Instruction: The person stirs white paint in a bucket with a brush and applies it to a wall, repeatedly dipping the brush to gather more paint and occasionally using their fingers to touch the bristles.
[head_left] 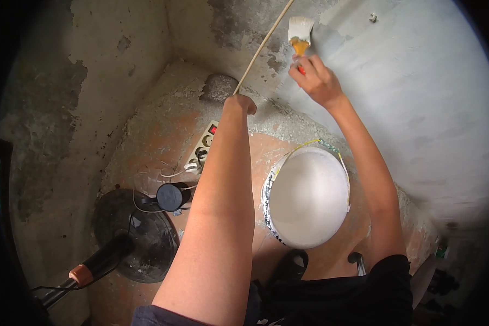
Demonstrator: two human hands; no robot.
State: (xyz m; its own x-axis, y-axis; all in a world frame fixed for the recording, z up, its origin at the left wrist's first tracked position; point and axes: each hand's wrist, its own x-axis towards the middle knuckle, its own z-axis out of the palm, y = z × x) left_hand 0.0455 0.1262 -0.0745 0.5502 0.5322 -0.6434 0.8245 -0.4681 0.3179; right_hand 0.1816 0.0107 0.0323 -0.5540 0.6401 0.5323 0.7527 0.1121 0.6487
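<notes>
In the head view my right hand [319, 82] is closed around the handle of a flat paintbrush [301, 31]. The brush has an orange-yellow ferrule, and its bristles are coated in white and point up against the wall [396, 103]. My left hand [242, 102] is closed around the lower end of a thin, pale stick [265, 43], which slants up and to the right past the top edge. The left fingers are partly hidden behind the wrist. Below my right hand, a round bucket [349, 208] of whitish liquid stands on the floor between my arms.
Left of my left arm lie a power strip [207, 141] with a plug in it and a dark mug-like object [171, 196]. A round black base with a pole [106, 255] stands at lower left. A dark stone-like lump [219, 88] rests in the corner. Debris covers the floor.
</notes>
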